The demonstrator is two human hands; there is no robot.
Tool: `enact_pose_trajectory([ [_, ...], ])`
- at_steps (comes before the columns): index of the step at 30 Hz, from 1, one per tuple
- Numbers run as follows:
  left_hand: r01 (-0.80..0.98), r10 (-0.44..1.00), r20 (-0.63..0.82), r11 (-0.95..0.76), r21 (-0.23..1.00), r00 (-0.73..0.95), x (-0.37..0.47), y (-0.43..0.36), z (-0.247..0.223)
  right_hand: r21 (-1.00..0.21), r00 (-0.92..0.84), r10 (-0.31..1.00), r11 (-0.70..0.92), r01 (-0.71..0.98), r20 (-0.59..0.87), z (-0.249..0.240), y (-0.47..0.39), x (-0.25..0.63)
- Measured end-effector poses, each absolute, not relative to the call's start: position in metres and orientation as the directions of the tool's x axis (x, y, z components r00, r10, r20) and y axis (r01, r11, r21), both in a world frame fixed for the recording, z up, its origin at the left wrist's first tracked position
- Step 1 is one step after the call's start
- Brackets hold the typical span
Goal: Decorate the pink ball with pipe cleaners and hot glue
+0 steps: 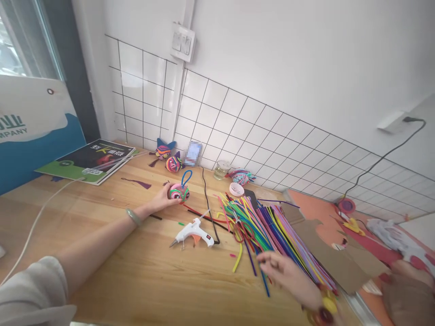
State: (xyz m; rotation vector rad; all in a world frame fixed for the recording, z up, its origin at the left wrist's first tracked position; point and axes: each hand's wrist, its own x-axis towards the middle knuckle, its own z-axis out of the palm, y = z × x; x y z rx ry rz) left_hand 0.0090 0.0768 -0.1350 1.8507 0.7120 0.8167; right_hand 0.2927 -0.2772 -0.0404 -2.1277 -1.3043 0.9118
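Note:
My left hand [162,198] is wrapped round a small pink ball [180,194] with green trim, eye shapes and a blue loop on top. My right hand [280,271], blurred, hovers by the lower ends of the pipe cleaners [251,231], its fingers bent together near a blue stem; whether it grips anything is too smeared to tell. Red-handled scissors [242,231] lie on the pile. A white glue gun [193,233] rests on the wooden table [152,280] between my hands.
Behind stand two decorated balls [174,163], a phone [193,154], a glass jar [222,169] and a pink lid [236,189]. A black cable [208,194] crosses the table. Books [91,158] lie left. At right are cardboard [335,258] and another person's blurred arm [408,294].

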Motion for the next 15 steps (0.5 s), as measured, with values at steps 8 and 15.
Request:
enact_pose_trajectory([
  [8, 0.131, 0.781, 0.229, -0.368, 0.921, 0.582, 0.009, 0.074, -0.133, -0.537, 0.519, 0.854, -0.455, 0.711, -0.036, -0.063, -0.200, 0.374],
  [15, 0.132, 0.785, 0.220, -0.356, 0.925, 0.579, 0.010, 0.075, -0.133, -0.283, 0.510, 0.859, -0.476, 0.833, 0.055, -0.107, -0.188, 0.375],
])
